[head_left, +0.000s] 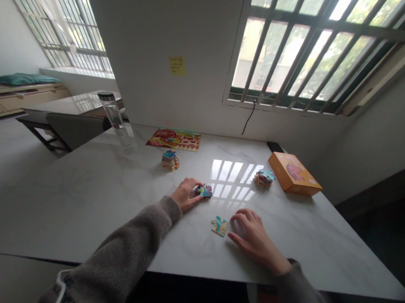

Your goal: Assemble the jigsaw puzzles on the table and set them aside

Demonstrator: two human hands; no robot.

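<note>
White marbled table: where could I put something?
Free: between the clear cylindrical bottle and brown left sleeve; right of the right hand, before the orange cardboard box. Crowded: between right and left hand, around the loose teal puzzle piece.

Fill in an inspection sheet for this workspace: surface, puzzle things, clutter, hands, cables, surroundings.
Surface: glossy white marble-patterned tabletop, bright reflections.
Puzzle things: left puzzle stack in front of a farm picture sheet; right puzzle stack; single puzzle piece nearer the front edge.
Clutter: orange box beside the right puzzle stack; lidded clear bottle at far left.
Hands: left hand grips puzzle pieces, count unclear; right hand open beside the single puzzle piece.
Cables: black cable hangs below the right window; white cord on the left sleeve.
Surroundings: barred windows; yellow sticky note on the wall, writing unreadable.
</note>
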